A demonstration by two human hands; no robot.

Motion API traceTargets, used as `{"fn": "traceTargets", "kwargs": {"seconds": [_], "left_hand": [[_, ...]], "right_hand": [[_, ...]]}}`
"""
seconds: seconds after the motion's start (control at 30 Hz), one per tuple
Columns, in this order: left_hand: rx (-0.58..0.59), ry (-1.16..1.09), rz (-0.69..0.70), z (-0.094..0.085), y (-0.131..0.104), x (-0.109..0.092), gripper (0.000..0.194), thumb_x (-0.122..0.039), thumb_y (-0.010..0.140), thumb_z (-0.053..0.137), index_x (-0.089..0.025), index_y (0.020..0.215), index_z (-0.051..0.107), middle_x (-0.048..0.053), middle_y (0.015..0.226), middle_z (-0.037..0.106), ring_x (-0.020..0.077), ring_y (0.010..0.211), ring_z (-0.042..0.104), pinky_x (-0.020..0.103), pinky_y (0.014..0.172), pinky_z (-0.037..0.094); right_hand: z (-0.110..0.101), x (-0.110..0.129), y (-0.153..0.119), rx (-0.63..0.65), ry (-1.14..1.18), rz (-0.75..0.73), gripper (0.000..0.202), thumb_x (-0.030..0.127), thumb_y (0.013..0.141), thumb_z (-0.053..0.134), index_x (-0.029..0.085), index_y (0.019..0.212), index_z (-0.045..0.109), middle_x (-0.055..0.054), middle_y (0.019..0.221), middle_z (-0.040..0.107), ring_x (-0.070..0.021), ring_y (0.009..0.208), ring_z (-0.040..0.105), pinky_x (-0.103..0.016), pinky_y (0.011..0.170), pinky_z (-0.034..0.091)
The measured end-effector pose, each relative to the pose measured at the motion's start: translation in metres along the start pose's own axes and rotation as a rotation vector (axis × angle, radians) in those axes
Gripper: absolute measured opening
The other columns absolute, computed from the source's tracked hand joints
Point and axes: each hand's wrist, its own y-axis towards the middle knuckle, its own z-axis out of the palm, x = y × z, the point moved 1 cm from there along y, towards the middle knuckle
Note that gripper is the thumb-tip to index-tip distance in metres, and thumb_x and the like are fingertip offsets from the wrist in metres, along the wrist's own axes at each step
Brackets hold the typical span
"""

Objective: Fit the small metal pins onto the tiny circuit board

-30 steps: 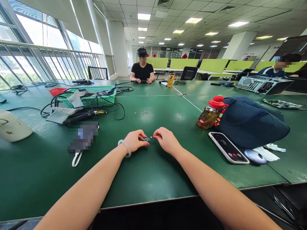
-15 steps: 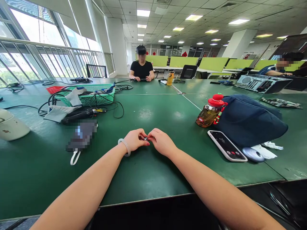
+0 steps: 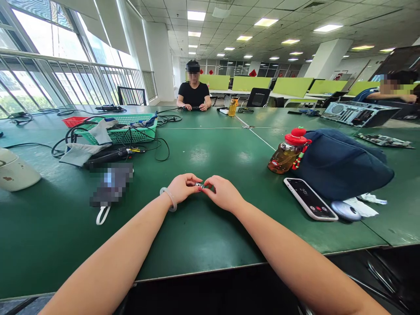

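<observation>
Between my two hands is a small silvery object (image 3: 199,185), too small to name. My left hand (image 3: 184,187), with a pale bangle (image 3: 170,200) at the wrist, pinches its left side between thumb and fingers. My right hand (image 3: 223,192) pinches its right end with thumb and forefinger. Both hands are just above the green table (image 3: 200,238), near its front edge. My fingertips cover part of the object.
To the left are a phone (image 3: 114,186), a green basket (image 3: 131,136) with cables and a white pot-like thing (image 3: 18,171). To the right stand a red-lidded bottle (image 3: 284,153), a navy bag (image 3: 341,166) and a white-cased phone (image 3: 310,199). A person (image 3: 193,89) sits opposite.
My fingers have shifted on the small object, and more of it now shows between them. Both hands stay in nearly the same place.
</observation>
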Motion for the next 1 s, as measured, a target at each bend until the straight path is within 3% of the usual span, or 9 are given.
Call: {"fn": "traceTargets", "kwargs": {"seconds": [0.2, 0.37, 0.47, 0.53, 0.6, 0.63, 0.7, 0.83, 1.0], "left_hand": [[0.116, -0.321, -0.188, 0.004, -0.002, 0.005, 0.033, -0.024, 0.059, 0.075, -0.013, 0.088, 0.065, 0.005, 0.077, 0.070, 0.0134, 0.071, 0.064, 0.032, 0.080, 0.050], [0.135, -0.288, -0.219, 0.006, -0.001, 0.009, 0.026, -0.018, 0.063, 0.071, -0.012, 0.087, 0.064, 0.003, 0.074, 0.068, 0.0112, 0.069, 0.063, 0.030, 0.079, 0.050], [0.075, -0.094, -0.169, -0.007, 0.000, 0.005, 0.027, -0.016, 0.067, 0.064, -0.013, 0.094, 0.062, 0.006, 0.084, 0.069, 0.0137, 0.074, 0.064, 0.032, 0.079, 0.050], [-0.071, 0.201, -0.102, -0.028, 0.000, 0.000, 0.029, -0.015, 0.070, 0.058, -0.016, 0.099, 0.061, 0.006, 0.093, 0.068, 0.0156, 0.078, 0.064, 0.032, 0.080, 0.050], [-0.302, 0.643, -0.058, -0.056, -0.001, -0.004, 0.025, -0.018, 0.071, 0.057, -0.020, 0.094, 0.064, 0.005, 0.091, 0.069, 0.0191, 0.085, 0.063, 0.033, 0.085, 0.046], [-0.408, 0.826, -0.091, -0.070, -0.002, -0.004, 0.023, -0.019, 0.071, 0.055, -0.021, 0.092, 0.066, 0.005, 0.089, 0.069, 0.0216, 0.088, 0.062, 0.034, 0.086, 0.045], [-0.504, 1.052, -0.231, -0.094, -0.004, 0.000, 0.024, -0.019, 0.070, 0.055, -0.022, 0.090, 0.068, 0.006, 0.091, 0.069, 0.0252, 0.092, 0.061, 0.034, 0.085, 0.045], [-0.529, 1.137, -0.388, -0.119, -0.005, 0.015, 0.022, -0.015, 0.065, 0.058, -0.021, 0.083, 0.070, 0.009, 0.092, 0.068, 0.0288, 0.091, 0.060, 0.035, 0.079, 0.047], [-0.537, 1.123, -0.448, -0.124, -0.005, 0.024, 0.015, -0.015, 0.059, 0.064, -0.022, 0.071, 0.069, 0.008, 0.085, 0.069, 0.0293, 0.087, 0.061, 0.035, 0.074, 0.047]], "right_hand": [[0.007, 0.017, -0.005, 0.032, -0.243, -0.026, 0.021, 0.035, 0.086, 0.047, 0.018, 0.089, 0.058, -0.004, 0.085, 0.057, -0.0134, 0.070, 0.055, -0.024, 0.061, 0.039], [0.015, 0.019, -0.004, 0.064, -0.263, -0.046, 0.020, 0.035, 0.086, 0.047, 0.018, 0.090, 0.056, -0.005, 0.083, 0.058, -0.0142, 0.071, 0.055, -0.024, 0.060, 0.037], [0.017, 0.014, -0.003, 0.088, -0.188, -0.091, 0.017, 0.034, 0.086, 0.047, 0.018, 0.085, 0.055, -0.003, 0.081, 0.058, -0.0127, 0.070, 0.053, -0.023, 0.061, 0.037], [0.016, 0.011, -0.003, 0.100, -0.131, -0.115, 0.015, 0.032, 0.086, 0.048, 0.019, 0.082, 0.054, -0.001, 0.079, 0.057, -0.0113, 0.069, 0.052, -0.023, 0.062, 0.036], [0.014, 0.009, -0.003, 0.105, -0.080, -0.116, 0.013, 0.030, 0.087, 0.048, 0.019, 0.081, 0.054, 0.000, 0.077, 0.056, -0.0104, 0.068, 0.050, -0.022, 0.062, 0.035], [0.013, 0.007, -0.003, 0.104, -0.058, -0.111, 0.013, 0.029, 0.087, 0.048, 0.020, 0.082, 0.055, 0.000, 0.076, 0.056, -0.0101, 0.067, 0.049, -0.022, 0.062, 0.035], [0.011, 0.005, -0.002, 0.102, -0.023, -0.097, 0.012, 0.027, 0.086, 0.048, 0.019, 0.083, 0.056, 0.000, 0.075, 0.056, -0.0102, 0.067, 0.049, -0.022, 0.062, 0.035], [0.008, 0.002, -0.001, 0.118, 0.014, -0.061, 0.011, 0.024, 0.085, 0.049, 0.019, 0.084, 0.059, -0.001, 0.073, 0.057, -0.0108, 0.067, 0.049, -0.023, 0.062, 0.035], [0.006, -0.003, 0.001, 0.158, 0.057, 0.001, 0.011, 0.025, 0.084, 0.051, 0.019, 0.085, 0.061, 0.000, 0.071, 0.058, -0.0104, 0.065, 0.050, -0.022, 0.059, 0.035]]}}
